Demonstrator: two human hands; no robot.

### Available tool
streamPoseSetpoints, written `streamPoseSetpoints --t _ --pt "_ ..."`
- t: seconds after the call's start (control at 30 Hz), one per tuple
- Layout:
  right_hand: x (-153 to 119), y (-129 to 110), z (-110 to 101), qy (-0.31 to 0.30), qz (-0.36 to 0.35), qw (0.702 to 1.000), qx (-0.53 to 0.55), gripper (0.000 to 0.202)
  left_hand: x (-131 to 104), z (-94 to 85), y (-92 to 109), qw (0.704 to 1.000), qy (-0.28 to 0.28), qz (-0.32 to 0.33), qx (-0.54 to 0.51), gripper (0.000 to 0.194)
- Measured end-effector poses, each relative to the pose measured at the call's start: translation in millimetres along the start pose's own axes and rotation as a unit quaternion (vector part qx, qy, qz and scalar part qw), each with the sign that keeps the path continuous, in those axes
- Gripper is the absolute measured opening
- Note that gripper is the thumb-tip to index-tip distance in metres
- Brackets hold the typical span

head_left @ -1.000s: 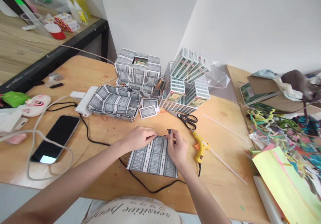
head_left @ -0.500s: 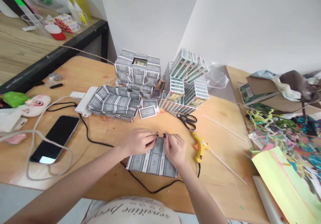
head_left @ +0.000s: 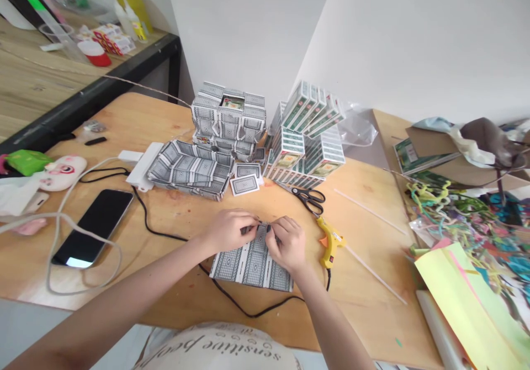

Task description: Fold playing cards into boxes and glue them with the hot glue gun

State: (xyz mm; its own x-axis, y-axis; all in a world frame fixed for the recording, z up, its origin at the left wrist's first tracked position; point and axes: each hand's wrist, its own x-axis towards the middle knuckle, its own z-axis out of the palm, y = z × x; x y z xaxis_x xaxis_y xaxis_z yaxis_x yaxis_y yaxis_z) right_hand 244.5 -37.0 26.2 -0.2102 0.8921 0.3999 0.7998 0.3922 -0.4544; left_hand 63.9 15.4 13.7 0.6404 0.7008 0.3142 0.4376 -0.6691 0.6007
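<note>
Left fingers (head_left: 249, 228) and right fingers (head_left: 274, 237) pinched nearly closed at the card panel (head_left: 255, 265)'s far edge, that edge partly covered, exact grip impossible to tell, panel stretching from beneath the fingertips toward the wearer, glue gun (head_left: 330, 242) right of them on the tabletop (head_left: 356, 304)

Flat gray-patterned playing-card panel (head_left: 255, 262), white strips between its cards, lies near the desk's front edge
</note>
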Motion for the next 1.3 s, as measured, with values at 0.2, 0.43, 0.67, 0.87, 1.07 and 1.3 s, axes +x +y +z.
streamPoseSetpoints --t 0.2,0.43,0.67,0.87,1.07,1.3 --pt "3.4 0.2 1.9 -0.026 -0.01 0.999 0.045 0.028 6.9 -7.8 -6.1 0.993 -0.067 -0.073 -0.072 0.019" --pt "5.8 1.6 6.8 -0.029 0.014 0.999 0.041 0.027 30.8 -10.5 -38.8 0.948 -0.197 -0.158 -0.194 0.024" --pt "7.8 1.7 7.4 -0.03 0.032 0.998 0.044 0.027 46.2 -8.8 -47.1 0.917 -0.273 -0.127 -0.263 0.021" --pt "6.0 3.6 5.6 -0.037 0.049 0.996 0.062 0.028 51.5 -13.9 -42.7 0.926 -0.298 -0.083 -0.218 0.023" --pt "3.8 4.5 4.9 -0.035 0.069 0.995 0.064 0.03 52.6 -16.9 -35.8 0.937 -0.293 -0.053 -0.185 0.029" --pt "-1.6 5.2 4.4 0.078 0.144 0.981 0.1 0.04 57.0 -19.8 -28.5 0.944 -0.284 -0.042 -0.16 0.03"
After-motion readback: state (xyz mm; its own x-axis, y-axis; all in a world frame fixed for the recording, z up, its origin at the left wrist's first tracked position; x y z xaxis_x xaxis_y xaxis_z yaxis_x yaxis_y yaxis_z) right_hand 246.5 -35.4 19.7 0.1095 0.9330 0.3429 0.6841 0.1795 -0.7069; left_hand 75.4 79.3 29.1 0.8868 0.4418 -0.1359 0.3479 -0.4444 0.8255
